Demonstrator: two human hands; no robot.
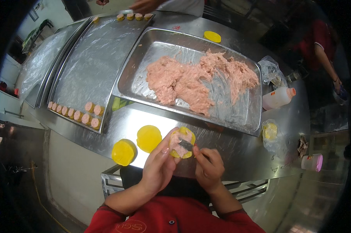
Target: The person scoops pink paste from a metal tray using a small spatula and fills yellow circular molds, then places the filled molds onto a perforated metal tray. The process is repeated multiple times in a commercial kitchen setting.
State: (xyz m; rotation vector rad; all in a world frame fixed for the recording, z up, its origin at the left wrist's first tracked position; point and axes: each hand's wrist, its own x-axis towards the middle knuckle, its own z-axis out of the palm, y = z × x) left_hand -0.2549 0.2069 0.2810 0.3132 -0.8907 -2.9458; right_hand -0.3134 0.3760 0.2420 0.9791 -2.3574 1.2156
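Note:
My left hand [160, 166] cups a round yellow wrapper [190, 133] above the front of the steel table. Pink minced-meat paste [177, 149] is smeared across the middle of it. My right hand [209, 167] grips a small spreading tool by its handle, and the metal blade [186, 144] lies flat against the paste. On the table to the left sit a stack of yellow wrappers [123, 152] and another round of wrappers [149, 139]. Beyond my hands, a large steel pan [190, 114] holds a spread-out mass of pink meat paste [175, 78].
Several filled yellow rolls [86, 118] stand on a film-covered perforated tray [85, 64] at left. A plastic bottle [279, 98], bagged wrappers [270, 131] and a pink-lidded jar [311, 162] are at right. Yellow wrappers [212, 36] lie beyond the pan. A co-worker's hand [146, 5] reaches in above.

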